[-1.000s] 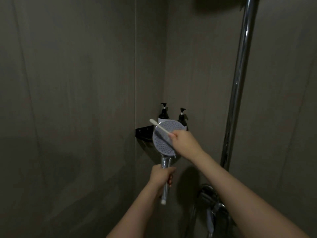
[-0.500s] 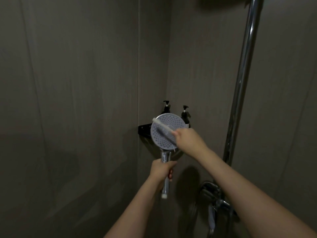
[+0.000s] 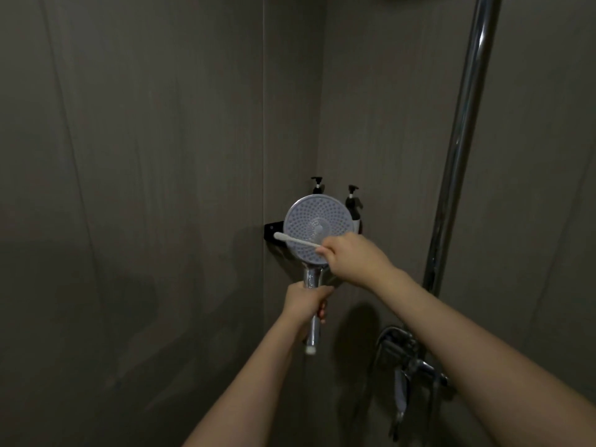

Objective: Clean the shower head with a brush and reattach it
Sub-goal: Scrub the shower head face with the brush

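Shower head (image 3: 317, 229) detached, held upright in front of the wall corner, under brushing.

Left hand (image 3: 306, 303) clenched round the chrome handle (image 3: 312, 327), well below the round spray face; white end cap of the handle protruding beneath the fist. Right hand (image 3: 353, 259) pinching the near end of a slim white brush (image 3: 295, 241), laid almost level across the lower half of the spray face, tip reaching just past its left rim (bristle contact too small to confirm). Behind the head: black corner shelf (image 3: 272, 229) with two dark pump bottles (image 3: 353, 204), partly hidden. To the right: chrome riser pipe (image 3: 461, 140) running up the wall, mixer valve (image 3: 406, 353) below it. Lighting dim; walls grey-brown panels.
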`<state>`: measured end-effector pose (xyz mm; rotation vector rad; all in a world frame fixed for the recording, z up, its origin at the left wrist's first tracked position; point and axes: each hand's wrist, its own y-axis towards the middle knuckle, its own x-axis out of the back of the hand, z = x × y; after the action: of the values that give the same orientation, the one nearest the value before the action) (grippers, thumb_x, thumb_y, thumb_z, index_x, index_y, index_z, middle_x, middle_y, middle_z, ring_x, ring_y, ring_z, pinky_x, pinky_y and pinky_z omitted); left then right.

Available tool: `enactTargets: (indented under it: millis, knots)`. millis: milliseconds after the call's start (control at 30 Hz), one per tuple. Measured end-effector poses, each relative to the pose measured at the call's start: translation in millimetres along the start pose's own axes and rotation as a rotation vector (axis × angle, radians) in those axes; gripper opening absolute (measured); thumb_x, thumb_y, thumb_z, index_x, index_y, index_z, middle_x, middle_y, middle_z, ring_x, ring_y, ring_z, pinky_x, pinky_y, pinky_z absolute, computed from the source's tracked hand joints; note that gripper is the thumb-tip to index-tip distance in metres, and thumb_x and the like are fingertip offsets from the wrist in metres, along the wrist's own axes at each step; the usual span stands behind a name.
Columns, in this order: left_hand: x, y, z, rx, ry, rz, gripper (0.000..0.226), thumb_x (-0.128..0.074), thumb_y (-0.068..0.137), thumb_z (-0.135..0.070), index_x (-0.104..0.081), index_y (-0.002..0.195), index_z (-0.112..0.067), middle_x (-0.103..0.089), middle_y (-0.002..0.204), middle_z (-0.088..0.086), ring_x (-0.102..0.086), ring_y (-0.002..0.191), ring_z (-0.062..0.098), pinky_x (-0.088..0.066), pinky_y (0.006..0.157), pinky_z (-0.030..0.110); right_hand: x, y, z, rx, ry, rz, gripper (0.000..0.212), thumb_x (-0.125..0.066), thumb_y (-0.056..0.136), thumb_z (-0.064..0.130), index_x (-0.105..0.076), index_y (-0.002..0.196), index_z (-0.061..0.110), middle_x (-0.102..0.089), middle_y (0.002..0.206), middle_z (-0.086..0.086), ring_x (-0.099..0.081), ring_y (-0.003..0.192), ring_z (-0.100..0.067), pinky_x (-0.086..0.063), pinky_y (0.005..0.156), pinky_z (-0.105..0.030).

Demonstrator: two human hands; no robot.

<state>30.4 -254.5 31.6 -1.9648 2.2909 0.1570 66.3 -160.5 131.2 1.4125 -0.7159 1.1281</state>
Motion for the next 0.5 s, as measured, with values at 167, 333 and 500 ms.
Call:
enactTargets:
  millis: [167, 333, 500]
  knots:
    - [6, -4, -1, 0.009, -0.018, 0.012, 0.028, -0.063, 0.082, -0.004, -0.043, 0.065, -0.012, -0.04, 0.04, 0.0, -0.034, 0.027, 0.008, -0.032, 0.033, 0.015, 15, 8, -43, -0.458, 0.267, -0.357, 0.036, -0.036, 0.1, 0.018, -0.064, 0.107, -0.003, -0.067, 0.1, -0.022, -0.063, 0.088, -0.034, -0.043, 0.066, -0.031]
    - [5, -7, -1, -0.002, -0.017, -0.001, 0.027, -0.062, 0.083, -0.003, -0.043, 0.065, -0.011, -0.04, 0.034, -0.002, -0.034, 0.025, 0.008, -0.031, 0.033, 0.014, 1, -5, -4, -0.119, 0.198, -0.093, 0.032, -0.038, 0.098, 0.026, -0.062, 0.087, 0.008, -0.061, 0.077, -0.009, -0.055, 0.067, -0.023, -0.048, 0.062, -0.036]
    - [3, -12, 1, 0.02, -0.017, 0.013, 0.028, -0.063, 0.083, -0.004, -0.043, 0.065, -0.012, -0.04, 0.035, -0.002, -0.034, 0.026, 0.008, -0.032, 0.033, 0.014, 9, -6, -20, -0.286, 0.191, -0.198, 0.032, -0.036, 0.099, 0.024, -0.061, 0.08, 0.017, -0.055, 0.069, -0.003, -0.055, 0.061, -0.018, -0.049, 0.054, -0.033]
